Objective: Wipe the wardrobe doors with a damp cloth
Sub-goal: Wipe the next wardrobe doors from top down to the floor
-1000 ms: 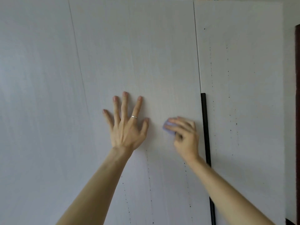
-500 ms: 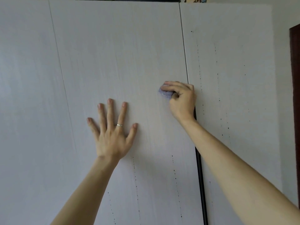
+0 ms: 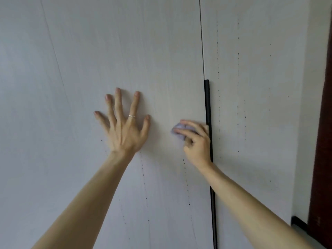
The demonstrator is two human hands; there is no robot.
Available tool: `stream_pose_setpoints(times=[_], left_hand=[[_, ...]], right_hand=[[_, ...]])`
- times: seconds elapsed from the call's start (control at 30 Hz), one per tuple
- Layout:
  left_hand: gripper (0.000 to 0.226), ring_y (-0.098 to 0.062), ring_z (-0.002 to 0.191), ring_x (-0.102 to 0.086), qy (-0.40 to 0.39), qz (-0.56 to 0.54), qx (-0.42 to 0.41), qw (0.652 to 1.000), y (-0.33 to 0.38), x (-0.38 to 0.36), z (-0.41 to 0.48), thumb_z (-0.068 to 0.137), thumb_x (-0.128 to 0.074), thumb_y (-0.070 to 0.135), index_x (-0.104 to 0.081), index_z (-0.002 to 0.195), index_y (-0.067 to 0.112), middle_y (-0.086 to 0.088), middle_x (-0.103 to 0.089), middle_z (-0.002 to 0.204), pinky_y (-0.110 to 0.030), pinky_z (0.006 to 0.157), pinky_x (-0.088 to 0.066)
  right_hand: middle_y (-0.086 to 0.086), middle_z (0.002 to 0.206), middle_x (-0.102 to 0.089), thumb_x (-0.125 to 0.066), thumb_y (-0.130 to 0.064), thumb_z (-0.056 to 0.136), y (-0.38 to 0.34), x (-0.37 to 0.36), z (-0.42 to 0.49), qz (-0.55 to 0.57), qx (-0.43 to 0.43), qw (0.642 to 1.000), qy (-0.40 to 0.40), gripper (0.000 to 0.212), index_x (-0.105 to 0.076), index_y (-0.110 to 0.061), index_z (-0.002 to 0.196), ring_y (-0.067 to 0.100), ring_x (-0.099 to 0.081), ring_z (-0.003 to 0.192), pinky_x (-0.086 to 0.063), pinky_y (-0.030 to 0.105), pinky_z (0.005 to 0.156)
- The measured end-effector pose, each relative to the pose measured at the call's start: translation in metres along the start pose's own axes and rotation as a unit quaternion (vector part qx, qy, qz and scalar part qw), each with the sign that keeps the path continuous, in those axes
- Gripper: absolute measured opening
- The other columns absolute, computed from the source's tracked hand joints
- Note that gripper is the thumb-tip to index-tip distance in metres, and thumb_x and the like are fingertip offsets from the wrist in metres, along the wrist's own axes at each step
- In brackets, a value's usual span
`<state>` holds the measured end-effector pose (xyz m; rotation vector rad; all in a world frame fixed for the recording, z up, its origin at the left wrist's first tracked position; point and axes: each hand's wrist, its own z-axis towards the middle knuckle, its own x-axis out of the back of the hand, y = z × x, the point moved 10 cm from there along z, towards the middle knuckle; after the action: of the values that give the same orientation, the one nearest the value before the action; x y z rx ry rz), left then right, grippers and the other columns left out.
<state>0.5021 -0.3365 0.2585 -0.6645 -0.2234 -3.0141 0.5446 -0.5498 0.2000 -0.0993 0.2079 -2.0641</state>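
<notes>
Two hands on one door: a wiping pass beside the handle

My right hand [image 3: 196,141] has its fingers curled over a small lilac cloth [image 3: 177,133] and pins it flat to the middle wardrobe door [image 3: 143,51]. The cloth sits just beside the black handle strip [image 3: 207,105], and only its left edge shows past the fingertips. My left hand [image 3: 124,130], a ring [image 3: 132,116] on one finger, lies flat on the same door with fingers straight and spread. It holds nothing and is near the cloth but apart from it.

To do this step well, I judge that I should press with the flats of the fingers, not the tips. I should run long overlapping strokes along the grain and work the cloth right up to the strip, where grime would collect. The braced left hand should steady the door. Lines of dark specks [image 3: 143,169] run down the panel below both hands and would likely need a firmer rub.

Outward, a seam [image 3: 55,56] divides this door from the left door [image 3: 21,105]. The right door [image 3: 251,87], likewise speckled, lies beyond the strip. Past it are a pale wall [image 3: 312,51], a black skirting piece [image 3: 298,221] and a dark brown frame [image 3: 323,141] at the picture's edge
</notes>
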Motion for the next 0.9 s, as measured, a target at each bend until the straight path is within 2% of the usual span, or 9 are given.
stream_pose_setpoints(times=[0.1, 0.2, 0.33, 0.43, 0.57, 0.63, 0.73, 0.83, 0.9], left_hand=[[0.074, -0.032, 0.154, 0.012, -0.004, 0.014, -0.014, 1.0, 0.01, -0.008, -0.013, 0.096, -0.042, 0.062, -0.007, 0.159, 0.044, -0.003, 0.009, 0.169, -0.071, 0.116, 0.003], [0.075, -0.033, 0.154, 0.011, 0.002, 0.017, -0.017, 1.0, 0.009, -0.012, -0.014, 0.094, -0.037, 0.065, -0.007, 0.159, 0.042, -0.002, 0.006, 0.169, -0.072, 0.115, 0.003], [0.075, -0.033, 0.154, 0.01, 0.001, 0.029, -0.025, 0.999, 0.006, -0.013, -0.013, 0.094, -0.036, 0.067, -0.008, 0.159, 0.042, -0.002, 0.005, 0.169, -0.072, 0.115, 0.003], [0.075, -0.036, 0.154, 0.009, -0.001, 0.025, -0.028, 0.999, 0.01, -0.01, -0.011, 0.095, -0.039, 0.065, -0.01, 0.159, 0.041, -0.004, 0.003, 0.169, -0.073, 0.114, 0.003], [0.079, -0.034, 0.152, 0.018, -0.06, 0.008, -0.019, 0.998, 0.012, -0.009, -0.008, 0.094, -0.045, 0.062, -0.005, 0.159, 0.043, -0.002, 0.013, 0.168, -0.07, 0.113, 0.01], [0.073, -0.029, 0.153, 0.017, -0.081, -0.042, -0.023, 0.996, 0.012, -0.004, -0.009, 0.095, -0.048, 0.056, -0.013, 0.158, 0.044, 0.001, 0.011, 0.168, -0.065, 0.116, 0.012], [0.064, -0.026, 0.155, 0.001, -0.038, -0.097, -0.036, 0.994, -0.005, 0.023, -0.02, 0.097, -0.051, 0.041, -0.027, 0.157, 0.037, -0.001, -0.005, 0.169, -0.058, 0.123, 0.001], [0.068, -0.027, 0.155, -0.007, 0.026, -0.079, -0.025, 0.996, -0.037, 0.048, -0.04, 0.095, -0.053, 0.029, -0.026, 0.158, 0.031, -0.004, -0.012, 0.168, -0.053, 0.123, -0.004], [0.071, -0.026, 0.155, -0.006, 0.032, -0.069, 0.004, 0.997, -0.065, 0.051, -0.054, 0.096, -0.054, 0.026, -0.022, 0.159, 0.031, -0.003, -0.01, 0.168, -0.052, 0.123, -0.003]], right_hand=[[-0.005, 0.114, -0.069, -0.044, 0.01, 0.076, 0.008, 0.004, 0.052, -0.008, -0.049, 0.997, 0.055, 0.053, -0.081, -0.025, 0.094, 0.02, -0.05, 0.097, -0.034, 0.01, 0.088], [-0.008, 0.114, -0.067, -0.049, 0.017, 0.073, 0.007, 0.003, 0.045, -0.017, -0.052, 0.996, 0.073, 0.057, -0.08, -0.024, 0.098, 0.018, -0.048, 0.098, -0.034, 0.008, 0.088], [-0.012, 0.118, -0.062, -0.052, 0.026, 0.065, 0.013, -0.004, -0.052, -0.006, -0.011, 1.0, 0.009, 0.072, -0.076, -0.025, 0.11, 0.014, -0.049, 0.103, -0.042, 0.02, 0.088], [-0.011, 0.117, -0.061, -0.058, 0.029, 0.067, 0.018, -0.008, -0.115, -0.006, -0.026, 0.999, -0.047, 0.073, -0.075, -0.026, 0.111, 0.018, -0.05, 0.101, -0.039, 0.014, 0.093], [0.001, 0.116, -0.061, -0.061, 0.018, 0.074, 0.02, -0.012, -0.107, 0.011, -0.068, 0.991, -0.117, 0.052, -0.08, -0.023, 0.099, 0.024, -0.051, 0.103, -0.042, 0.017, 0.093], [0.009, 0.117, -0.058, -0.062, 0.01, 0.079, 0.011, -0.012, -0.071, 0.023, -0.083, 0.986, -0.141, 0.043, -0.079, -0.024, 0.099, 0.025, -0.052, 0.108, -0.042, 0.019, 0.095], [0.003, 0.11, -0.055, -0.063, -0.004, 0.082, -0.017, -0.011, 0.002, 0.067, -0.068, 0.994, -0.061, 0.026, -0.08, -0.014, 0.098, 0.027, -0.055, 0.103, -0.045, 0.018, 0.09], [-0.016, 0.103, -0.048, -0.052, 0.004, 0.084, -0.042, -0.023, 0.062, 0.071, -0.052, 0.996, 0.008, 0.04, -0.079, -0.02, 0.101, 0.032, -0.056, 0.099, -0.054, 0.038, 0.086], [-0.021, 0.102, -0.046, -0.052, 0.012, 0.082, -0.053, -0.035, 0.072, 0.058, -0.025, 0.998, 0.016, 0.049, -0.078, -0.023, 0.106, 0.031, -0.056, 0.097, -0.053, 0.043, 0.085]])
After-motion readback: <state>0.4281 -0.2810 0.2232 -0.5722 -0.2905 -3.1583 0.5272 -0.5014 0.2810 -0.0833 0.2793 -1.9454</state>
